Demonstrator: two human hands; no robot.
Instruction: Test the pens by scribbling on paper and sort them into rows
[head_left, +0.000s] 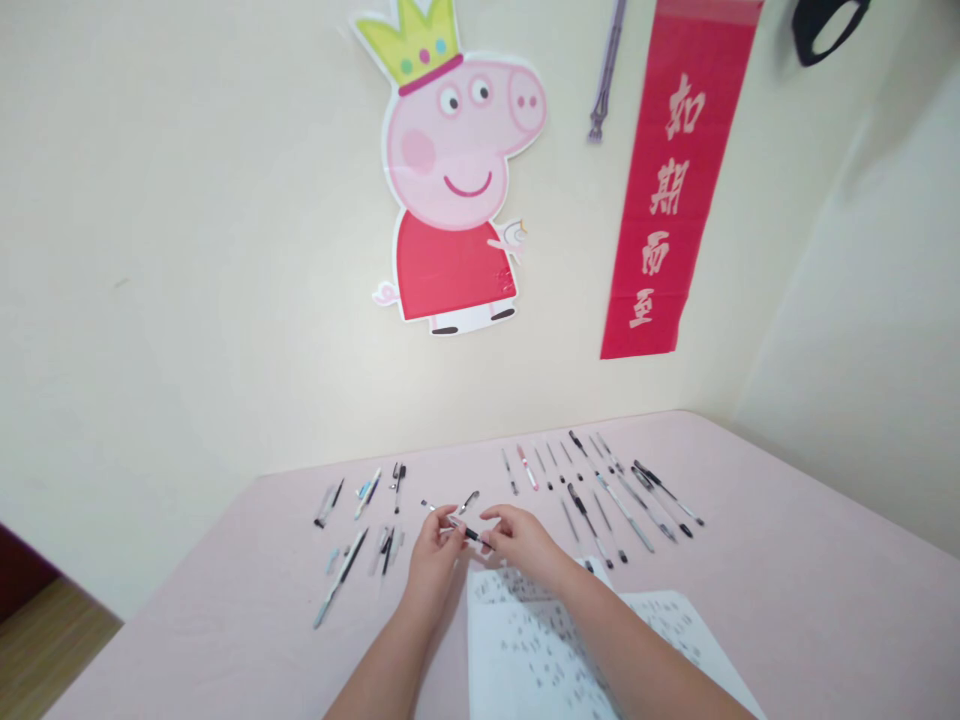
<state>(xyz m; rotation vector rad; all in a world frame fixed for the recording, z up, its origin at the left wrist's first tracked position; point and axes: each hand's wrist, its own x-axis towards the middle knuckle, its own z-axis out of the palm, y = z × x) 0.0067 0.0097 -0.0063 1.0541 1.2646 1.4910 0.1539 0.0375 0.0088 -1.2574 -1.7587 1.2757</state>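
Observation:
A pen (471,534) with a dark grip section lies slantwise between my two hands, above the pink tabletop. My left hand (433,548) pinches its barrel, and the clear rear end sticks out past the fingers to the upper left. At the lower right end of the pen, the fingertips of my right hand (517,540) are closed around the tip. Just beyond the hands, a clear and black pen cap (469,501) rests on the table.
Several pens and refills (600,490) lie in rows on the right. Small groups of pen parts (341,575) lie on the left. Under my right forearm are sheets of handwritten paper (517,640). The pink table (225,600) meets a wall bearing a pig cutout (454,265) and a red banner (630,280).

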